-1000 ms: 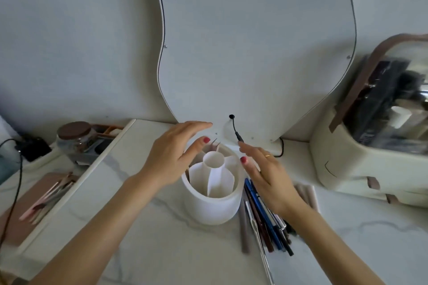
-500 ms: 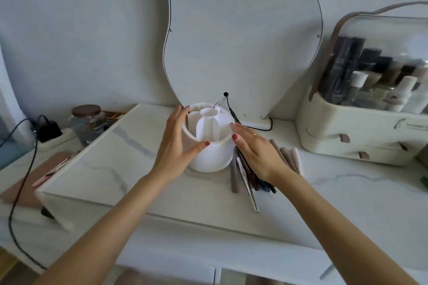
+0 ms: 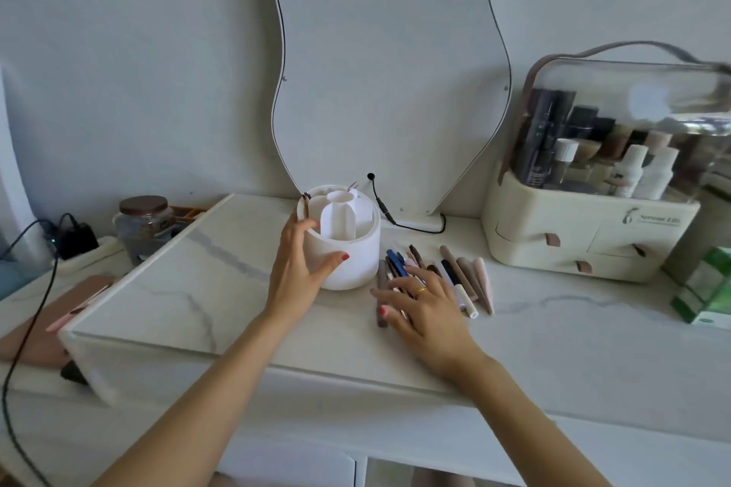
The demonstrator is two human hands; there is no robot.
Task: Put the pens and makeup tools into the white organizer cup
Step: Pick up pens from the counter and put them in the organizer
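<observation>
The white organizer cup stands mid-table with divided compartments; a couple of thin tools poke out at its back rim. My left hand wraps its left side, thumb across the front. To the right of the cup lies a row of pens and makeup tools, among them a blue pen and beige brush handles. My right hand rests flat on the near end of that row with fingers spread, covering some of the pens. It grips nothing that I can see.
A wavy-edged mirror leans against the wall behind the cup, its black cable trailing beside it. A cream cosmetics case stands at right, a green box at far right. A glass jar and charger sit at left.
The view has pulled back and up. My right hand moved from the cup's right rim down onto the pens. My left hand stays on the cup.
</observation>
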